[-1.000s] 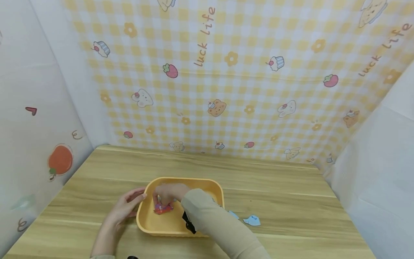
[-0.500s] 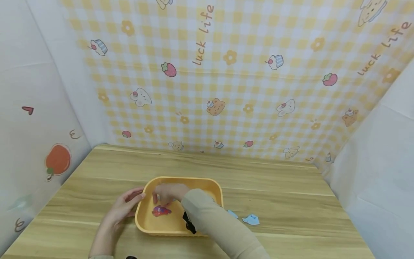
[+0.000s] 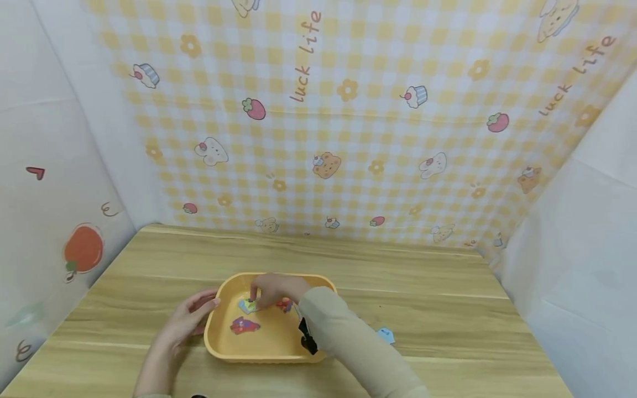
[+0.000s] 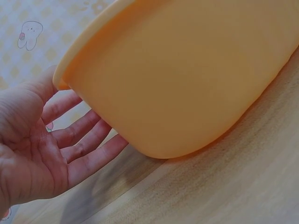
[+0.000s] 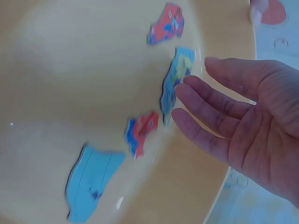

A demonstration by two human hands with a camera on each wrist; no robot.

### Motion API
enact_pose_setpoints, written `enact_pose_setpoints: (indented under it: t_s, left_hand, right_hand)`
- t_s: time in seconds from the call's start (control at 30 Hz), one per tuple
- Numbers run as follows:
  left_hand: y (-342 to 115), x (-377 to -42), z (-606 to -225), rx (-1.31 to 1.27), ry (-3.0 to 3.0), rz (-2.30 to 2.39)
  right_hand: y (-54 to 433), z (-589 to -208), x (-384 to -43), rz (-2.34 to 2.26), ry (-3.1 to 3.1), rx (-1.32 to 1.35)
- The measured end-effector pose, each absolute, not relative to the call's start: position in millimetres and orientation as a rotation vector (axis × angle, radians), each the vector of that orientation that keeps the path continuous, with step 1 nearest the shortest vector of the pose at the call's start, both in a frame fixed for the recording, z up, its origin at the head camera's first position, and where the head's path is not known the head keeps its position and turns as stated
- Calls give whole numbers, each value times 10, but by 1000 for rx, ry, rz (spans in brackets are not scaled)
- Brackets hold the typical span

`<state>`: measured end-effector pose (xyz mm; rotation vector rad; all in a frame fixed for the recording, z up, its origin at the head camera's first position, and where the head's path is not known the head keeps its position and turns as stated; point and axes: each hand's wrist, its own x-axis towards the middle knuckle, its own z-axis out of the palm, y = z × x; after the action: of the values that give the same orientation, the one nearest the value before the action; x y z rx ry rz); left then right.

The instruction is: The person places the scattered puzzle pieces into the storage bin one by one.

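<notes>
A yellow-orange plastic tub (image 3: 271, 347) stands on the wooden table. My left hand (image 3: 185, 319) touches its left side, thumb at the rim, with the extended fingers (image 4: 93, 161) against the outer wall. Over the tub's back part reaches my right hand (image 3: 276, 288), fingers loose and slightly bent. Its fingertips are at or just above a flat blue-and-yellow printed piece (image 5: 180, 77); contact is hard to tell. Other irregular, jigsaw-like pieces lie on the tub floor: a red-purple piece (image 3: 245, 325), a red-and-blue piece (image 5: 142, 131) and a light blue piece (image 5: 93, 179).
Right of the tub, another light blue piece (image 3: 385, 335) lies on the table (image 3: 448, 309), partly behind the right sleeve (image 3: 343, 326). A checked cloth (image 3: 348, 132) rises behind the table. A dark object (image 3: 199, 396) shows at the bottom edge.
My right hand has let go of the red-purple piece and shifted right and back, uncovering the blue-and-yellow and red-and-blue pieces. My left hand keeps its place at the tub.
</notes>
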<state>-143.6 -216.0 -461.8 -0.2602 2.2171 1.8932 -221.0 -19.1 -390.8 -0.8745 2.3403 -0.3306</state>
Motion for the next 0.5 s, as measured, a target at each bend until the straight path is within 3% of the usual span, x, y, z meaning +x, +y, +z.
enact_pose_setpoints:
  t_s: [0.5]
  left_hand:
    - [-2138,-1429,-4609,-274,2203,1910]
  right_hand:
    - [354,-3869,-2327,-656,2328,-729]
